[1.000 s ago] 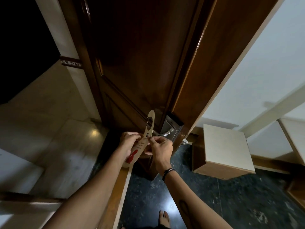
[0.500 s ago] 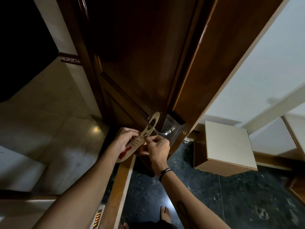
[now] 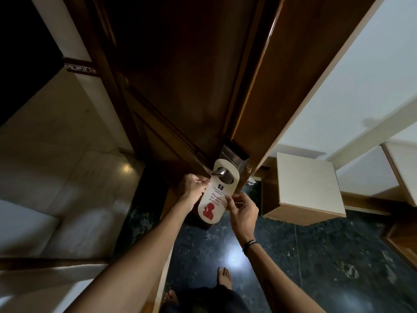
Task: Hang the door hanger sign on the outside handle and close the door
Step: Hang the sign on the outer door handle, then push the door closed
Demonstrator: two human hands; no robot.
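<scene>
A cream door hanger sign (image 3: 215,199) with red lettering and a red figure hangs with its round hole over the silver lever handle (image 3: 220,172) of the dark wooden door (image 3: 180,86). The door stands open, its edge facing me. My left hand (image 3: 193,188) pinches the sign's left edge near the lever's tip. My right hand (image 3: 242,211) pinches the sign's right edge at mid-height. A steel lock plate (image 3: 234,154) sits above the handle.
A cream-topped wooden cabinet (image 3: 309,190) stands right of the door against a white wall. The floor (image 3: 316,256) under me is dark polished stone; my bare feet (image 3: 223,275) show at the bottom. Pale corridor tiles (image 3: 67,166) lie left, beyond the doorway.
The sign's hole has slid over the lever handle, and the sign has turned to face me. Both hands keep hold of its edges.
</scene>
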